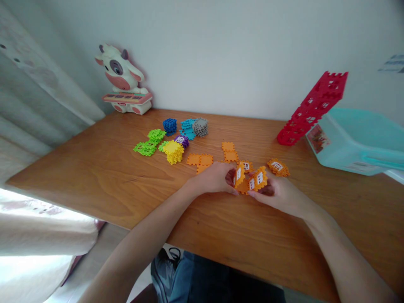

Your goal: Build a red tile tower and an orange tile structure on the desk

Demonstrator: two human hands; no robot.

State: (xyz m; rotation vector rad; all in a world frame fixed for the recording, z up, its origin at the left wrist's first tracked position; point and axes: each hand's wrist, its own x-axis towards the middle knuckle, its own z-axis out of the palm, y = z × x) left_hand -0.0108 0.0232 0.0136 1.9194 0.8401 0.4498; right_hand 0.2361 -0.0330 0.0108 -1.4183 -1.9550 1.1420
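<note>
My left hand [214,179] and my right hand [277,195] both grip an orange interlocking-panel house piece [251,180] above the wooden table [120,189]. Several of its square panels have white window inserts. Its lower part touches or nearly touches the tabletop, though I cannot tell which. Just beyond my right fingers lies a separate orange window panel [277,167]. Another one [245,166] sits behind the held piece. Flat orange square panels [199,160] lie to the left of it, ahead of my left hand, with more [229,151] farther back.
Stacks of yellow [173,152], lime green [151,141], blue [169,126], teal [188,128] and grey [200,127] panels stand toward the wall. A red panel tower [311,109] leans on a teal plastic bin [353,141] at right. A cow toy with a keyboard [123,80] stands at back left.
</note>
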